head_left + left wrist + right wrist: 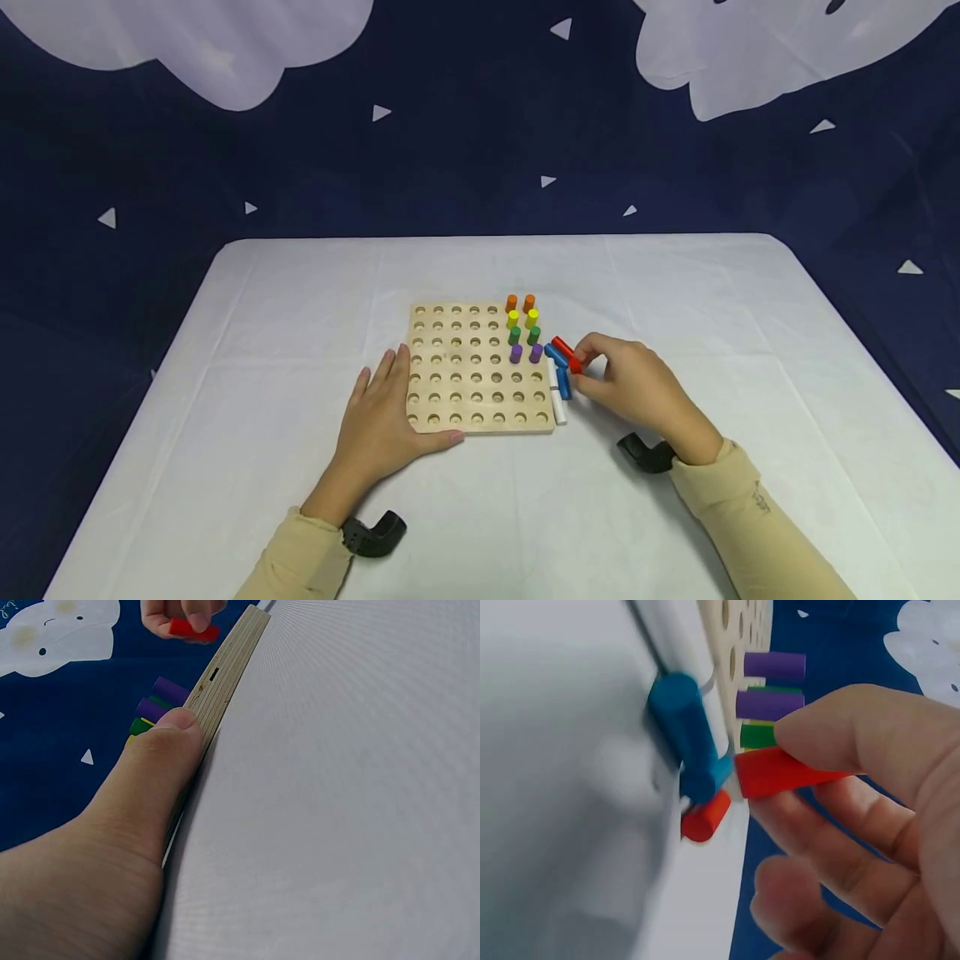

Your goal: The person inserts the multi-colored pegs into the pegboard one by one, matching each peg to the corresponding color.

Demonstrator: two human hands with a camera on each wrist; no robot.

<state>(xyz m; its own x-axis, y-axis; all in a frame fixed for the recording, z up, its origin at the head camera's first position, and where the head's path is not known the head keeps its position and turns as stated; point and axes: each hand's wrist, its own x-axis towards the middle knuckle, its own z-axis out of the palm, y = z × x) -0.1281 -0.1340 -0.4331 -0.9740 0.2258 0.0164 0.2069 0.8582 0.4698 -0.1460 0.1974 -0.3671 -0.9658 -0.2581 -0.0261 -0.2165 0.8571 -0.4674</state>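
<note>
A square wooden pegboard (447, 368) with rows of round holes lies on the white table. Two columns of pegs stand at its back right: orange, yellow, green and purple (516, 354). My left hand (378, 421) rests against the board's near left corner, fingers straight along the left side and thumb on the front edge. Between thumb and fingers, my right hand (637, 379) pinches a red peg (780, 771) just right of the board. Below it in the right wrist view lies another red peg (705, 817), beside blue pegs (684, 720).
White pegs (558, 408) and blue pegs (564, 384) lie loose along the board's right edge. A black wrist device (375, 535) sits on the left wrist, another (647, 454) on the right. Behind the table hangs a dark blue cloth (465, 167) with white shapes.
</note>
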